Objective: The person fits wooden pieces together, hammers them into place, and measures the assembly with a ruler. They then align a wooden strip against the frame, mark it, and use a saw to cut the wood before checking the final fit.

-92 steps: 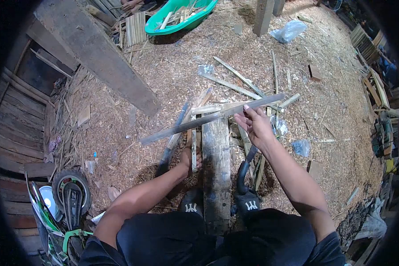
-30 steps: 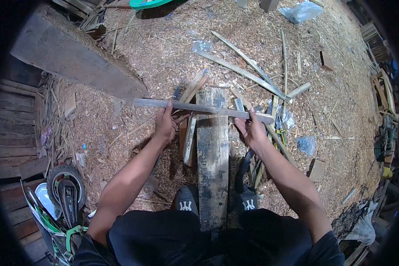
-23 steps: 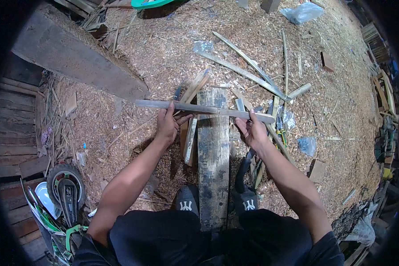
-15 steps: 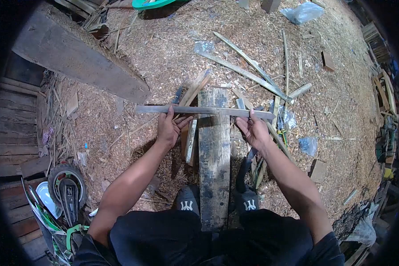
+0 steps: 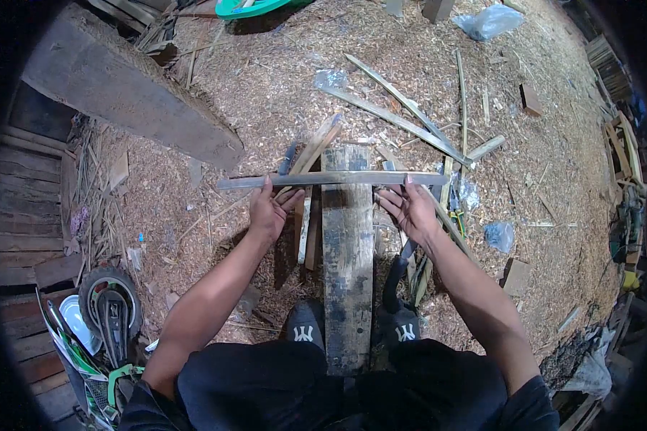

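A long, narrow wooden strip (image 5: 345,177) lies crosswise in front of me, above the far part of a thick, dark-stained plank (image 5: 348,280). My left hand (image 5: 268,213) pinches it left of the plank, thumb on top and fingers curled beneath. On the other side, my right hand (image 5: 414,212) grips the strip near its right end in the same way. The plank runs away from me between my two shoes (image 5: 305,323). Short wood pieces (image 5: 313,147) lean by the plank's left side, partly hidden under the strip.
Wood shavings cover the ground. Loose slats (image 5: 402,122) lie ahead to the right, with plastic bags (image 5: 490,21) farther off. A heavy beam (image 5: 129,93) juts in from the upper left. At lower left stands a small wheel (image 5: 110,305) with green-and-white parts; a green basin (image 5: 255,7) is at the top.
The strip has turned slightly: its left end has come nearer to me and its right end has moved away. My left hand has shifted a little leftward with it.
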`<act>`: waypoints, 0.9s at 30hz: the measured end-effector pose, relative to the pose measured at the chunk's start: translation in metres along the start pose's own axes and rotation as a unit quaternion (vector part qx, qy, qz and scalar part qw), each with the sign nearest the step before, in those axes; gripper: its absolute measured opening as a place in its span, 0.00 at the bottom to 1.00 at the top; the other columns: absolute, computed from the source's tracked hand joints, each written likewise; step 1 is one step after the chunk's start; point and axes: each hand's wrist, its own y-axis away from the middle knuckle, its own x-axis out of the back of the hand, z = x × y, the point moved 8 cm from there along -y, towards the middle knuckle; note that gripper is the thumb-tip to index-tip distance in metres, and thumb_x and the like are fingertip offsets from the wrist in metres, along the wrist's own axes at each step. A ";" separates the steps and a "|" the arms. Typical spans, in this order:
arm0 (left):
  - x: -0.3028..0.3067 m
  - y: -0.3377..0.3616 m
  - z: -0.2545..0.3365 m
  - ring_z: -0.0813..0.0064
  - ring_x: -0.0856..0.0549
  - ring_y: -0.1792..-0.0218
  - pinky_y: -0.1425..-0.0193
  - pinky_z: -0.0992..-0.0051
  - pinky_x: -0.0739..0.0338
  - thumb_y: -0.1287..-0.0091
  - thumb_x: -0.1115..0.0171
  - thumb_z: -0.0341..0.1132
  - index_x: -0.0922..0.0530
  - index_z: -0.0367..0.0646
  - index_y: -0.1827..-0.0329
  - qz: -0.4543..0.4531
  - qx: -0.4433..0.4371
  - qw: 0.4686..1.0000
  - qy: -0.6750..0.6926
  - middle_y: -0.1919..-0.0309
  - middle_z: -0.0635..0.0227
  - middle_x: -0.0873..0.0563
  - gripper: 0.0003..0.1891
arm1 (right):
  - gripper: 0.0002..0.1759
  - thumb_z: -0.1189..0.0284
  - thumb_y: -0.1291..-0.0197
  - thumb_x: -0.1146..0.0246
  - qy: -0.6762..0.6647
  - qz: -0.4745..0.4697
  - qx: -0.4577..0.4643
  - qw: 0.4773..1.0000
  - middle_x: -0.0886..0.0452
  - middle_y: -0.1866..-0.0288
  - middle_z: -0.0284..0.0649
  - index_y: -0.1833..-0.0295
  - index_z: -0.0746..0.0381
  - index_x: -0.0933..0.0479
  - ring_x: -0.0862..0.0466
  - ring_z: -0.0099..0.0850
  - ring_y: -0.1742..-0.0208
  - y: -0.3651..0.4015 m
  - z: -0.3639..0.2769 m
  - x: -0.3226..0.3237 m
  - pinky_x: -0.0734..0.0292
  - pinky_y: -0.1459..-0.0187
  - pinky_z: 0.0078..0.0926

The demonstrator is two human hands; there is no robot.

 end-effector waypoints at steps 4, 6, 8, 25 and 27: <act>0.000 0.002 0.002 0.50 0.13 0.51 0.42 0.51 0.14 0.21 0.51 0.45 0.35 0.39 0.49 0.002 -0.003 1.000 0.005 0.50 0.51 0.19 0.16 | 0.26 0.55 0.26 0.45 0.017 -0.032 0.016 0.999 0.23 0.44 0.50 0.39 0.67 0.36 0.14 0.41 0.50 0.003 -0.003 -0.008 0.13 0.47 0.38; -0.001 0.002 0.003 0.50 0.13 0.51 0.42 0.51 0.14 0.21 0.51 0.44 0.34 0.39 0.49 -0.012 -0.005 1.000 0.016 0.51 0.51 0.19 0.15 | 0.28 0.54 0.26 0.45 0.023 -0.025 0.027 0.999 0.23 0.43 0.53 0.41 0.70 0.36 0.14 0.41 0.51 0.003 -0.005 -0.009 0.12 0.50 0.36; 0.000 0.000 0.003 0.50 0.13 0.50 0.42 0.51 0.14 0.20 0.52 0.44 0.34 0.39 0.49 -0.012 -0.004 1.000 0.018 0.51 0.51 0.18 0.15 | 0.28 0.55 0.26 0.45 0.027 -0.017 0.030 0.999 0.23 0.43 0.54 0.40 0.70 0.37 0.14 0.41 0.50 0.002 -0.005 -0.008 0.12 0.51 0.36; -0.003 0.000 0.012 0.53 0.13 0.51 0.43 0.55 0.13 0.20 0.54 0.45 0.32 0.40 0.48 -0.020 -0.005 1.000 0.013 0.52 0.53 0.17 0.15 | 0.28 0.60 0.26 0.45 -0.055 -0.037 0.033 0.997 0.29 0.36 0.52 0.33 0.70 0.41 0.23 0.48 0.34 0.008 -0.015 -0.017 0.22 0.34 0.49; 0.000 -0.005 0.010 0.53 0.13 0.51 0.44 0.56 0.14 0.19 0.54 0.45 0.32 0.41 0.47 -0.014 0.013 1.000 0.022 0.52 0.54 0.17 0.15 | 0.28 0.60 0.26 0.44 -0.049 -0.047 0.038 0.997 0.29 0.35 0.52 0.33 0.70 0.40 0.23 0.48 0.34 0.009 -0.019 -0.019 0.22 0.33 0.49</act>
